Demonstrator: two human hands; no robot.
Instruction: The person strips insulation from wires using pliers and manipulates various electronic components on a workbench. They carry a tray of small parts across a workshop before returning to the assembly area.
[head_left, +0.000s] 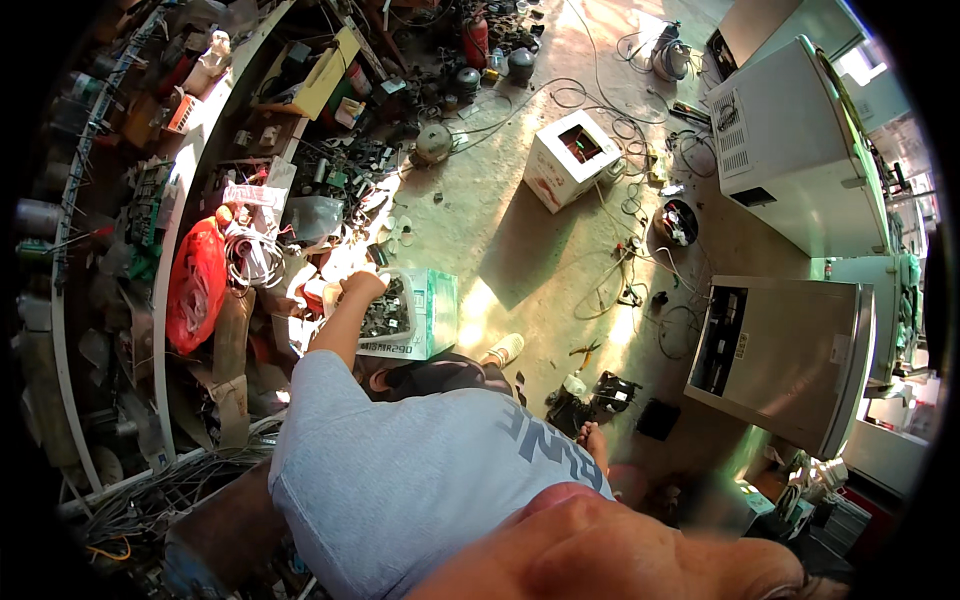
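Cables point(622, 128) litter floor point(470, 200) between white housing point(556, 178) and right-edge appliances point(780, 360). Left hand point(365, 285) at box point(437, 310) corner, right hand point(594, 440) near black parts point(615, 392); grips indiscernible.

Green box point(436, 315); red bag point(196, 285)

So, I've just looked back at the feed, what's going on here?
The person's left hand is stretched out to the edge of a green and white box full of small dark parts; whether it grips anything is unclear. The right hand hangs low near black parts on the floor, with pliers beside them. A white metal case stands farther out.
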